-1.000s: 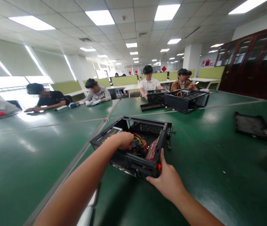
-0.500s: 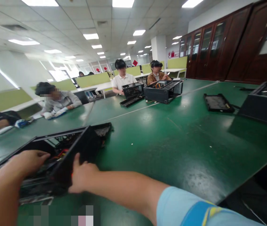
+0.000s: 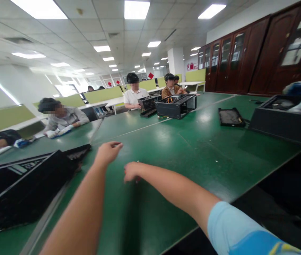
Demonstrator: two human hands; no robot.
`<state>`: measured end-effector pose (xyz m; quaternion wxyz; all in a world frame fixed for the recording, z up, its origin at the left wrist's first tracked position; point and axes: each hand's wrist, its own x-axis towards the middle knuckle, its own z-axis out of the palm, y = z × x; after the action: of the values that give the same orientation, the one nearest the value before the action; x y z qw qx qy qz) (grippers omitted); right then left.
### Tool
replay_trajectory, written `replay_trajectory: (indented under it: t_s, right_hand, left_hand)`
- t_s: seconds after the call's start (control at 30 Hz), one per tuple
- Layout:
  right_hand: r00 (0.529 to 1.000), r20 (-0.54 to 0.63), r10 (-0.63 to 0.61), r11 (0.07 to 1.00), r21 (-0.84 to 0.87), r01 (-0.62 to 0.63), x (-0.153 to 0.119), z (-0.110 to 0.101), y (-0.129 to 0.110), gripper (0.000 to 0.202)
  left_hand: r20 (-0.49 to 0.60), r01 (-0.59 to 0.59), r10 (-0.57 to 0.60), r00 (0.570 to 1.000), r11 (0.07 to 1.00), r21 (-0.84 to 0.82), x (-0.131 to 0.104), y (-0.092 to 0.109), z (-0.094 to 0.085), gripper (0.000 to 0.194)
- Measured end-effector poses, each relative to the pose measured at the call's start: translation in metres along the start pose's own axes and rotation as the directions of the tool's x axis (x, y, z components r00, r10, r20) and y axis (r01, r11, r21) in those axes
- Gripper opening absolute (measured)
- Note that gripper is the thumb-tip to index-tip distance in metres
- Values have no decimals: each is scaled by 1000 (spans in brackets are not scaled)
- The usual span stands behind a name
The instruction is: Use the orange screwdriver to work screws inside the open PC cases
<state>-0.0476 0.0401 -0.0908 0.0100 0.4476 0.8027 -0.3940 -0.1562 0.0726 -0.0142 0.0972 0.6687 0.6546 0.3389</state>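
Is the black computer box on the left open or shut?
Open. The black computer box has an uncovered side facing up, and you can see inside.

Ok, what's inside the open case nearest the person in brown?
Inside the case, orange wires show near the top; its near wall hides whatever lies lower behind it.

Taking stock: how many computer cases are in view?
4: left case, right case, far-centre case, and the partly hidden case just left of that. Others may be hidden.
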Motion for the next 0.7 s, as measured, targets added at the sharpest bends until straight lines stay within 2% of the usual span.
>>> replay_trajectory:
  t_s: [0.07,0.13,0.17,0.23,0.33,0.43,0.53,0.6,0.7]
  right_hand:
    - [989,123,78,991,100,-90,-31,-4,42,36]
    - [975,202,93,969,208,-136,-61,-11,85,37]
    - [971,227,75,954,268,-137,-75,-15,105,36]
    - [970,241,0,911,401,-100,-98,-22,140,31]
    - [983,127,-134,804,594,33,-115,-27,176,20]
    - [984,-35,-177,705,693,151,-119,-21,196,24]
    - [968,-171,-183,642,725,249,-122,-14,206,25]
    - [934,-327,-144,597,724,345,-124,-14,207,25]
    - [812,-584,-8,571,664,483,-125,-16,203,28]
  left_hand:
    - [109,44,-19,994,972,-231,-30,9,66,59]
    - [211,108,-18,977,900,-422,-61,14,118,76]
    - [240,138,-17,971,856,-497,-75,16,137,82]
    - [278,190,-14,961,762,-619,-96,17,161,87]
    - [307,233,-6,952,662,-712,-114,14,170,81]
    - [337,242,25,941,645,-724,-123,11,167,66]
    - [377,242,78,923,644,-726,-126,13,167,61]
    - [387,250,84,918,635,-731,-124,16,170,57]
    - [381,276,56,923,593,-756,-120,17,175,53]
